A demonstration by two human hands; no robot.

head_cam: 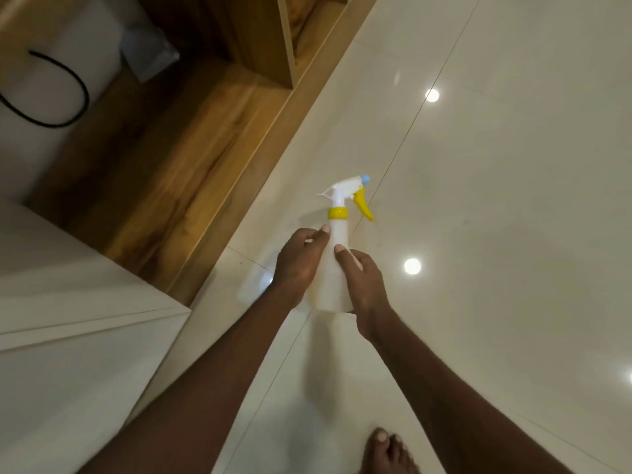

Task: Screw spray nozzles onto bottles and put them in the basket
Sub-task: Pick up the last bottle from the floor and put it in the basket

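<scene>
Translucent white plastic bottle [333, 265], yellow-collared nozzle [349, 196] on top, gripped upright by left hand [297, 265] and right hand [366, 285] fingers.

Glossy cream tile floor [513, 165] fills the right and near side, mirroring round ceiling lights [412, 266]. Far left stands a wooden shelf unit [191, 138] holding a white box [44, 97] with a black cord [61, 94]. A white cabinet [68, 302] sits near left.

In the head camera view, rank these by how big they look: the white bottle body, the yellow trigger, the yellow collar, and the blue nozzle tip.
1. White bottle body, largest though partly covered by the hands.
2. Yellow trigger.
3. Yellow collar, close to the trigger; unsure.
4. Blue nozzle tip.
</scene>
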